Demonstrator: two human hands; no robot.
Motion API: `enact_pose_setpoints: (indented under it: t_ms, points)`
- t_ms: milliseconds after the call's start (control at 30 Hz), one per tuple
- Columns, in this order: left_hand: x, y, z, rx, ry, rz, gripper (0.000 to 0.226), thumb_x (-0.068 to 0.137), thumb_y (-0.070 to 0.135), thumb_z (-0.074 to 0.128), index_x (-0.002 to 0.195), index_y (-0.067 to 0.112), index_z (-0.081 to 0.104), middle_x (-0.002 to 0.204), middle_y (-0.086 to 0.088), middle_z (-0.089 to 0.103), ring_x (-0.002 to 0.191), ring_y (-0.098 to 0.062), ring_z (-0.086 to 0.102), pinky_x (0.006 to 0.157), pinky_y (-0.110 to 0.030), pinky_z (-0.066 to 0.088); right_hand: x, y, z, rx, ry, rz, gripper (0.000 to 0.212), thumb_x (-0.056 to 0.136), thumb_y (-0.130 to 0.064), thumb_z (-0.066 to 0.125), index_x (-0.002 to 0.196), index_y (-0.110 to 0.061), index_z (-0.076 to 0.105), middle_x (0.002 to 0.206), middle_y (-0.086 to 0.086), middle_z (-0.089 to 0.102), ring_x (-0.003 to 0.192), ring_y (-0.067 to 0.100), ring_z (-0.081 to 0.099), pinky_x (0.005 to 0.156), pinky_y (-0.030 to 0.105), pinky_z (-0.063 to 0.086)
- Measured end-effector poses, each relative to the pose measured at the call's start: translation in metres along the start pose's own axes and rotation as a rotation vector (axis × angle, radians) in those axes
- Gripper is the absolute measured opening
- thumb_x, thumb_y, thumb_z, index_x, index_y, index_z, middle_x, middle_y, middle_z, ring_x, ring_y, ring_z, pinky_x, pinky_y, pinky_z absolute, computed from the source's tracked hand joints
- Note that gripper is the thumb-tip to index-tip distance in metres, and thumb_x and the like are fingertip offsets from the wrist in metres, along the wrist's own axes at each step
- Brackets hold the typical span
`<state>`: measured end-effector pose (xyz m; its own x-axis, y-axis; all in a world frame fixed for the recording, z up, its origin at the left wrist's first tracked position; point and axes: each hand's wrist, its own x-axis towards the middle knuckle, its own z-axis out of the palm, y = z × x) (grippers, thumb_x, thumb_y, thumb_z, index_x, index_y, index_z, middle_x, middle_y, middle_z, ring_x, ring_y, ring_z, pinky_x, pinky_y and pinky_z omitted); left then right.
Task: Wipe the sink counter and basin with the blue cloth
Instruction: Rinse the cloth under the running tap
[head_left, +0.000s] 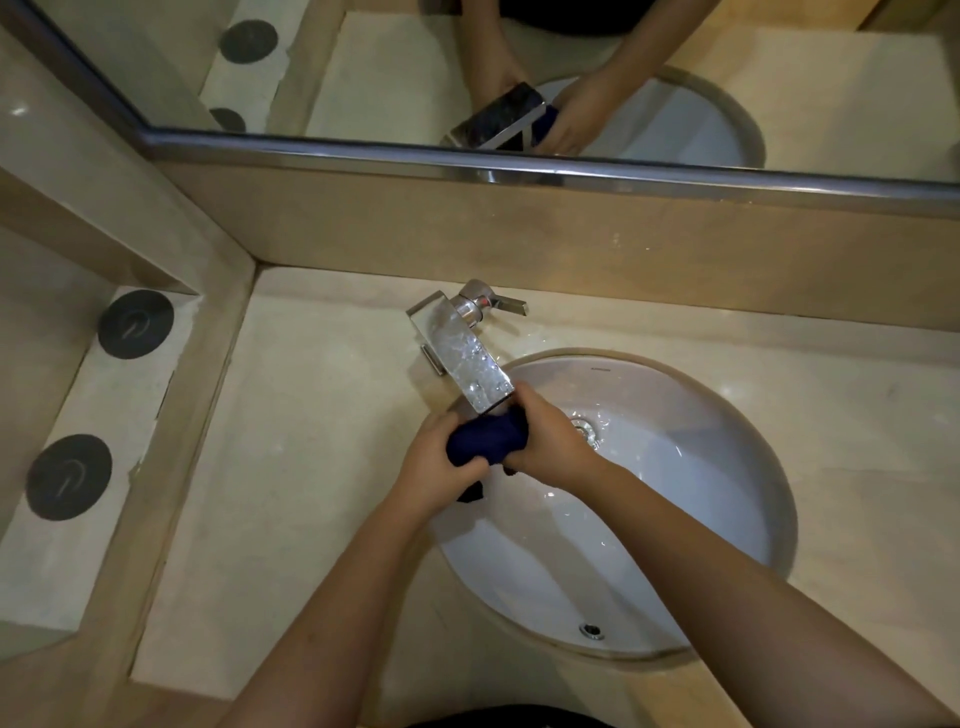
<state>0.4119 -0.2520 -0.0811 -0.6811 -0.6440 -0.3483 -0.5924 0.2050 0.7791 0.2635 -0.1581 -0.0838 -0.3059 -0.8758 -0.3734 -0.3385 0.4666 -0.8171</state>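
Wringing, or rinsing, appears to be the step in hand, done over the basin's left rim. At far left a wall recess holds two dark discs (136, 323), which play no part here. The table (311, 415) runs wide from the left wall to the basin, giving long room for strokes, bounded by the raised back edge. The faucet (462, 353) stands at the back edge, with its square spout tip just above the hands. The left hand (431, 462) has its fingers curled tight round one end of the blue cloth (488, 439), and the right hand (550, 441) has its fingers curled round the other end. Judgement: twist the ends in opposite senses, hold the bundle over the basin (675, 467) so drips fall inside, and keep the knuckles off the spout corner. The drain (584, 428) lies just right of the hands. Beyond the basin, the table's right side offers further room.
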Motion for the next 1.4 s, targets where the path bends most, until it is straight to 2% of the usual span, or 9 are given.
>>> enact_pose_setpoints:
  t_ms: [167,333,433,533,633,800,1167,1300,1400]
  points:
    - [-0.01,0.009,-0.016,-0.285,-0.05,-0.072,0.023,0.064,0.017,0.057,0.084,0.027,0.054,0.067,0.016,0.056,0.06,-0.001,0.049,0.057,-0.015,0.039,0.01,0.011,0.003,-0.187,-0.049,-0.155,0.049,0.059,-0.03,0.087,0.098,-0.022,0.06,0.094,-0.007,0.059,0.087,0.015,0.054,0.074,0.03,0.048]
    - [-0.01,-0.009,-0.031,-0.051,-0.121,-0.021,0.028,0.071,0.008,0.067,0.086,0.029,0.056,0.071,0.019,0.061,0.064,0.002,0.056,0.058,-0.014,0.041,0.007,0.006,-0.009,-0.14,-0.06,-0.032,0.029,0.067,-0.02,0.075,0.09,-0.032,0.062,0.077,-0.01,0.068,0.076,0.009,0.063,0.072,0.039,0.055]
    - [-0.004,-0.022,-0.028,0.044,-0.129,-0.038,0.044,0.069,0.021,0.078,0.108,0.028,0.058,0.1,0.017,0.067,0.088,0.002,0.062,0.076,-0.023,0.048,-0.003,0.0,-0.013,0.015,0.022,0.006,0.037,0.072,-0.003,0.069,0.085,-0.037,0.06,0.068,-0.014,0.066,0.062,0.006,0.064,0.065,0.035,0.057]
    - [-0.002,-0.026,-0.017,-0.008,-0.208,-0.058,0.092,0.065,0.027,0.084,0.143,0.025,0.034,0.131,0.017,0.049,0.117,0.0,0.05,0.095,-0.02,0.042,-0.004,0.001,-0.015,0.166,0.12,0.006,0.037,0.069,0.008,0.061,0.091,-0.022,0.063,0.086,0.001,0.068,0.08,0.019,0.065,0.071,0.037,0.057]
    - [0.0,-0.016,-0.005,-0.175,-0.27,-0.089,0.065,0.075,0.021,0.067,0.133,0.035,0.041,0.121,0.012,0.054,0.112,-0.011,0.057,0.084,-0.015,0.047,-0.005,0.003,-0.018,0.298,0.163,0.034,0.049,0.065,0.021,0.052,0.095,-0.017,0.065,0.092,0.003,0.067,0.087,0.019,0.065,0.074,0.035,0.056]
    - [0.007,0.011,0.02,-0.791,-0.059,-0.579,0.03,0.09,0.044,0.046,0.114,0.036,0.063,0.113,0.008,0.066,0.102,-0.018,0.065,0.087,-0.043,0.051,-0.012,0.006,-0.029,0.41,0.227,0.06,0.051,0.066,0.024,0.048,0.094,-0.016,0.063,0.091,0.003,0.065,0.087,0.017,0.063,0.071,0.031,0.055]
    - [-0.001,-0.005,0.046,-0.945,0.045,-0.99,0.058,0.098,0.056,0.03,0.124,0.012,0.056,0.105,-0.009,0.062,0.101,-0.03,0.059,0.094,-0.049,0.045,-0.036,0.018,-0.011,0.462,0.184,0.121,0.049,0.069,0.027,0.043,0.095,-0.01,0.061,0.086,-0.007,0.066,0.083,0.016,0.064,0.069,0.035,0.054]
    - [-0.008,-0.021,0.046,-1.025,0.007,-1.102,0.062,0.092,0.063,0.039,0.139,0.023,0.046,0.143,-0.013,0.038,0.129,-0.039,0.038,0.098,-0.061,0.037,-0.036,0.009,-0.005,0.504,0.129,0.092,0.047,0.071,0.027,0.046,0.098,-0.008,0.061,0.097,0.005,0.066,0.092,0.022,0.064,0.075,0.039,0.055]
    - [-0.003,-0.019,0.048,-1.159,-0.091,-1.098,0.061,0.09,0.065,0.038,0.126,0.019,0.055,0.131,-0.019,0.052,0.112,-0.044,0.051,0.097,-0.063,0.036,-0.038,0.006,-0.006,0.549,0.081,0.069,0.043,0.074,0.027,0.048,0.098,-0.006,0.06,0.101,0.007,0.065,0.096,0.02,0.063,0.078,0.036,0.055]
